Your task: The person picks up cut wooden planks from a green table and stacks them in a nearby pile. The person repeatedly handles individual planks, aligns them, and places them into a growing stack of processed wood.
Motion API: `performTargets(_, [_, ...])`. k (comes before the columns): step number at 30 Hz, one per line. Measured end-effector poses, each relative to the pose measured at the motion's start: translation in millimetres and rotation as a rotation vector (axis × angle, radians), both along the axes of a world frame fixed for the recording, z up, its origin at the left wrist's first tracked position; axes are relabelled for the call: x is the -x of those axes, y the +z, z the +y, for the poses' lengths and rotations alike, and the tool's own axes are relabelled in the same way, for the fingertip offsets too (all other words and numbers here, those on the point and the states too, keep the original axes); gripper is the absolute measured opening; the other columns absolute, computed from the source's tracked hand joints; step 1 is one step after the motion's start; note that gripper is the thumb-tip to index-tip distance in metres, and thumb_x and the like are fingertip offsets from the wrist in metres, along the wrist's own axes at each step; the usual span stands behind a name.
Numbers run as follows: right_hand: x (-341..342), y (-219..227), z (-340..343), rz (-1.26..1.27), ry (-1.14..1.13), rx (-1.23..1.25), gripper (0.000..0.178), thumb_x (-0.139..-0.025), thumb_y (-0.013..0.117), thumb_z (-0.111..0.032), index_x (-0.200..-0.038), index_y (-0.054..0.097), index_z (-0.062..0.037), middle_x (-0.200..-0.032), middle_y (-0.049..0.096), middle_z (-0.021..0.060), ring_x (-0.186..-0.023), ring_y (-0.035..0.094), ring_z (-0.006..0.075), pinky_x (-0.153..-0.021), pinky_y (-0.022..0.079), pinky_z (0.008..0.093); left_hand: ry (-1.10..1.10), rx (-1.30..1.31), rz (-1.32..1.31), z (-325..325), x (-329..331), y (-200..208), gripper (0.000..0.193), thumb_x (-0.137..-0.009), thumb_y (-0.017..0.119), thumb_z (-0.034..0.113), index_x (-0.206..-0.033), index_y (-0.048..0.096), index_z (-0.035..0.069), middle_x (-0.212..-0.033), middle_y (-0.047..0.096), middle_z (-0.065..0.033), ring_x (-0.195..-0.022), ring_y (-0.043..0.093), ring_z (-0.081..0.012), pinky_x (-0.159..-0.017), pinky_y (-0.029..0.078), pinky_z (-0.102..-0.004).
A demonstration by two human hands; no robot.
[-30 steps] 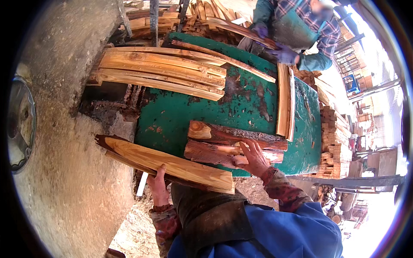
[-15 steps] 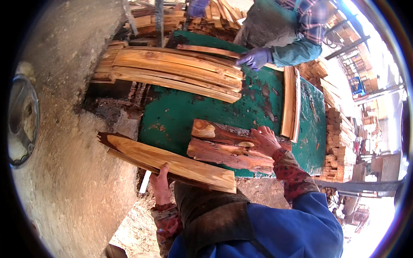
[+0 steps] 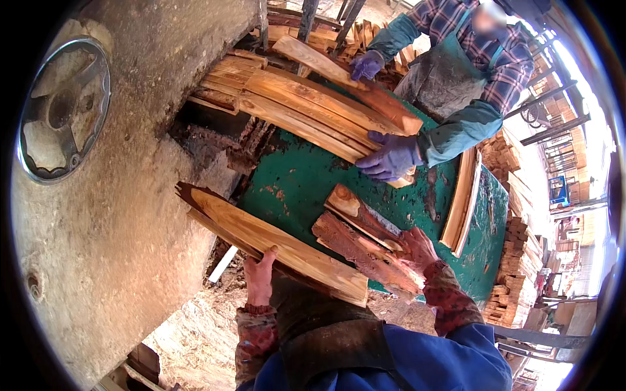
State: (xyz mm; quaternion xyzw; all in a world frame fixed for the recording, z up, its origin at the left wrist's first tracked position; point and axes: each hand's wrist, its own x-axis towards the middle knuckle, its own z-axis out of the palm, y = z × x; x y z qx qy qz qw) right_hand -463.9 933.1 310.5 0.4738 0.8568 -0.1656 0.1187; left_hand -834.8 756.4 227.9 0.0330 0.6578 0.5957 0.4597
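Below, the left hand [image 3: 259, 277] grips the near edge of a long pale plank [image 3: 277, 244], fingers curled up over its face and thumb hidden beneath, so the plank juts away to the left of the grasp toward the grey machine housing [image 3: 117, 215] and runs on to the right past the wrist. Just right of that grip, the right hand [image 3: 417, 247] lies spread on the end of a rough, bark-covered slab [image 3: 365, 244]; its fingers press flat rather than close around the wood, and I cannot tell whether anything is pinched under the palm. The slab rests on the green table [image 3: 300, 189], touching the plank's far edge near the person's apron. Beyond both hands, across the table, a co-worker in purple gloves handles a stack of cut boards [image 3: 293, 107]: one glove [image 3: 390, 158] presses on the stack's near end, the other glove [image 3: 366, 65] holds a single board above it. To the right of the right hand, two thin strips [image 3: 462, 202] lie along the table edge, and past them stands a pile of small blocks [image 3: 515, 274]. A round metal wheel [image 3: 62, 111] sits on the housing, well apart from the left grip.
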Motion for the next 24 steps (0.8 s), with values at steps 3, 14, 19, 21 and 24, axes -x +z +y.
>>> performTargets(3, [-3, -1, -6, 0.162, -0.011, -0.074, 0.042, -0.082, 0.066, -0.031, -0.113, 0.059, -0.0038, -0.102, 0.055, 0.0159, -0.093, 0.056, 0.0378, -0.077, 0.048, 0.0480, 0.034, -0.010, -0.033, 0, -2, -2, 0.042, -0.082, 0.073, 0.016, -0.115, 0.059, -0.006, -0.108, 0.064, -0.0091, -0.091, 0.060, -0.0178, -0.080, 0.049, -0.0317])
performTargets(14, [-13, 2, -29, 0.149, -0.054, -0.210, 0.027, -0.088, 0.062, -0.018, -0.109, 0.054, -0.0017, -0.096, 0.051, 0.0171, -0.087, 0.057, 0.0394, -0.072, 0.049, 0.0467, 0.074, -0.075, -0.155, 5, -6, 20, 0.044, -0.082, 0.072, 0.011, -0.119, 0.055, -0.007, -0.109, 0.063, -0.0105, -0.094, 0.061, -0.0196, -0.083, 0.050, -0.0320])
performTargets(19, [-38, -14, -49, 0.227, -0.159, -0.237, 0.057, -0.081, 0.070, -0.023, -0.129, 0.048, -0.0038, -0.112, 0.050, 0.0199, -0.104, 0.051, 0.0401, -0.087, 0.046, 0.0469, 0.025, -0.079, -0.138, 2, 1, 6, 0.057, -0.081, 0.072, 0.020, -0.128, 0.047, 0.001, -0.114, 0.058, -0.0101, -0.099, 0.060, -0.0237, -0.080, 0.054, -0.0413])
performTargets(21, [-40, -23, -54, 0.178, -0.204, -0.233, 0.075, -0.073, 0.075, -0.021, -0.139, 0.042, -0.0038, -0.123, 0.046, 0.0213, -0.113, 0.044, 0.0414, -0.095, 0.042, 0.0474, 0.028, -0.077, -0.165, 3, -1, 15, 0.058, -0.080, 0.072, 0.020, -0.129, 0.047, 0.002, -0.115, 0.057, -0.0100, -0.100, 0.059, -0.0235, -0.080, 0.053, -0.0411])
performTargets(24, [-42, -29, -53, 0.253, -0.183, -0.241, 0.072, -0.071, 0.070, -0.013, -0.136, 0.042, -0.0023, -0.124, 0.045, 0.0213, -0.113, 0.045, 0.0417, -0.095, 0.043, 0.0472, 0.037, -0.083, -0.142, 7, -5, 27, 0.058, -0.080, 0.072, 0.020, -0.129, 0.046, 0.002, -0.116, 0.057, -0.0102, -0.100, 0.058, -0.0233, -0.080, 0.053, -0.0405])
